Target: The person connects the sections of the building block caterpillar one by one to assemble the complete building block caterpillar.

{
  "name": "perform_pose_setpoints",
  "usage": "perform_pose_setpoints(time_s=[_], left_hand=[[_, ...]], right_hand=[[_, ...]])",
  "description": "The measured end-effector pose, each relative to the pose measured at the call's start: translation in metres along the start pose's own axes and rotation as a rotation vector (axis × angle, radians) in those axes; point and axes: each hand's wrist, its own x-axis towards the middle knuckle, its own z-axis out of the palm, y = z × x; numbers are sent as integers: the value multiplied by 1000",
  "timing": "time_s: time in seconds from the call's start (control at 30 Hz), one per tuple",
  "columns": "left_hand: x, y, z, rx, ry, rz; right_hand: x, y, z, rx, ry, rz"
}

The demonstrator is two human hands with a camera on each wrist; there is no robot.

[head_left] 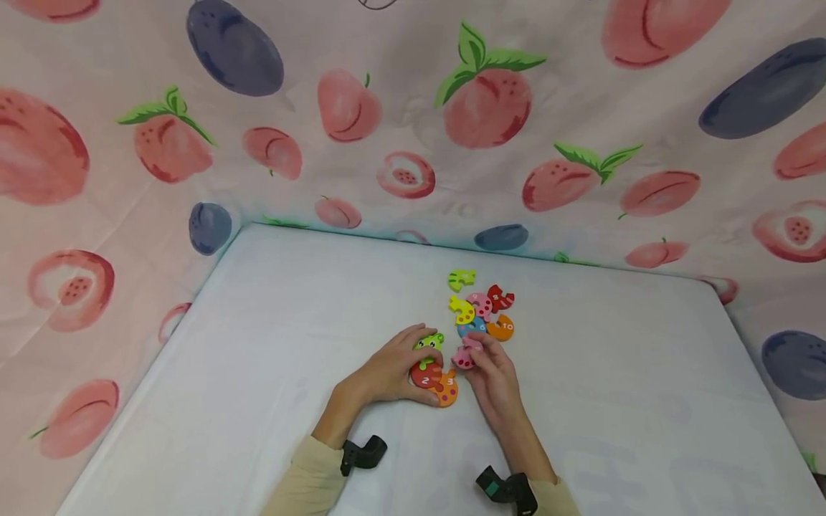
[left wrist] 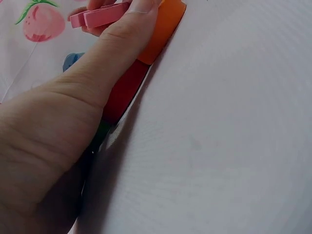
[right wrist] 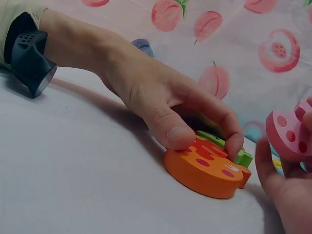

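Note:
My left hand curls round a joined row of flat puzzle pieces: a green head with eyes, a red piece marked 2 and an orange spotted piece marked 3. In the right wrist view its thumb lies on top of the orange piece, which rests on the white cloth. Just to the right, my right hand pinches a pink spotted puzzle piece. That pink piece is raised above the cloth, close to the orange piece's knob.
Beyond the right hand lie loose puzzle pieces: light green, yellow, pink, red, blue and orange marked 10. White cloth covers the table; a fruit-print curtain stands behind.

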Motion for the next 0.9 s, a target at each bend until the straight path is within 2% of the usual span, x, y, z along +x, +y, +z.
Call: perform_pose_setpoints(time_s=[0.17,0.43,0.5,0.7,0.9], left_hand=[[0,0,1,-1,3,0],[-1,-2,-2,17,10,14],[-1,-2,-3,42,35,33],[-1,-4,-6,122,170,108],[2,-4,-5,126,191,147]], right_hand=[[-1,4,1,-78,10,-37],[-2,10,4,-405,71,-108],[-3,11,4,-484,87,-121],[-5,14,2,-771,149,-206],[-7,13,3,-833,175,-190]])
